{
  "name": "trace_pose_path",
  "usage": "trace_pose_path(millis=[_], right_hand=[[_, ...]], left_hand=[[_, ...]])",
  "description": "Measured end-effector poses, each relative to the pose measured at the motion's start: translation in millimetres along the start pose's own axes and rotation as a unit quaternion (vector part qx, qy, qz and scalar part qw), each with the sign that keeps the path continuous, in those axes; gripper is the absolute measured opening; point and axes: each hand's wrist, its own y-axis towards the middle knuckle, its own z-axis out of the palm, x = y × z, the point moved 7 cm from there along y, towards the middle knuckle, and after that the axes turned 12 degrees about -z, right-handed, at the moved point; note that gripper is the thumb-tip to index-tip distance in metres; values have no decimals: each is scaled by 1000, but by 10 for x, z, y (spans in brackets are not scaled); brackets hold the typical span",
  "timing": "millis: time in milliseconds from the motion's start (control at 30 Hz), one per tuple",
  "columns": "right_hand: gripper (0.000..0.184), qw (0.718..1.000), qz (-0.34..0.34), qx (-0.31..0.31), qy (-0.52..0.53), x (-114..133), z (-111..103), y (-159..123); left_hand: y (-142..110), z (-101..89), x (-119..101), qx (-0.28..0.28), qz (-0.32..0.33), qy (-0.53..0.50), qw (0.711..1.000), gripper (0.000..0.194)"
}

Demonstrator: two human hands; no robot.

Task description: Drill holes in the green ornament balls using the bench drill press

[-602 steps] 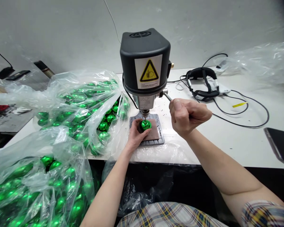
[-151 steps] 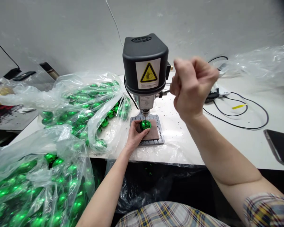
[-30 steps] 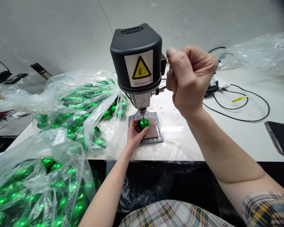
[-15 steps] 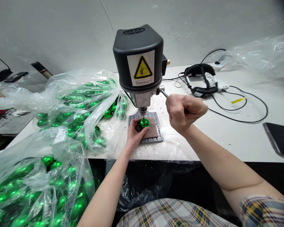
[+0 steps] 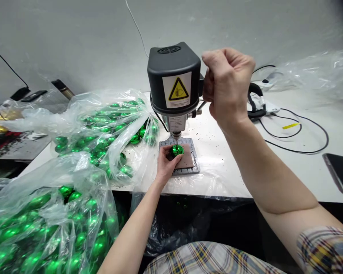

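Observation:
A small black drill press with a yellow warning label stands on the white table. Under its bit, my left hand grips a shiny green ball between thumb and fingers. The ball rests on a brown square pad on the grey metal base. The bit's tip meets the top of the ball; whether it is inside, I cannot tell. My right hand is closed in a fist round the feed lever, raised beside the motor housing. The fist hides the lever's outer end.
Clear plastic bags of green balls lie left of the press, and another bag sits at the front left. To the right are a black head strap device, a looping cable and a phone. Dark shavings dot the table.
My right hand has swung the lever upward, from below the housing to beside it. My left hand still holds the ball on the pad. The view has shifted slightly.

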Motion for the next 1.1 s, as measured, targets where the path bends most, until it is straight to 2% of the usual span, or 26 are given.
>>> trace_pose_path(millis=[100,200,300,367,433,533,633,967,1100], right_hand=[[45,995,91,8,27,-103,68,117],[46,990,131,13,56,-189,110,173],[44,989,130,18,68,-226,122,199],[44,990,122,17,68,-232,119,203],[44,991,113,13,66,-227,112,207],[45,993,103,13,62,-211,108,213],[45,993,101,13,57,-190,106,212],[45,995,87,10,56,-180,100,196],[46,995,80,1,59,-174,96,200]], left_hand=[[-162,-100,-142,-46,21,41,998,46],[-501,-208,-318,-71,57,127,988,43],[-913,-198,-368,-12,71,158,985,36],[-1134,-189,-307,21,50,114,992,36],[-1268,-198,-215,26,22,47,998,41],[-1328,-211,-118,17,8,-27,999,43],[-1311,-213,-118,15,24,-48,998,43],[-1377,-200,-232,24,95,10,995,39],[-1406,-218,-181,15,87,16,996,39]])
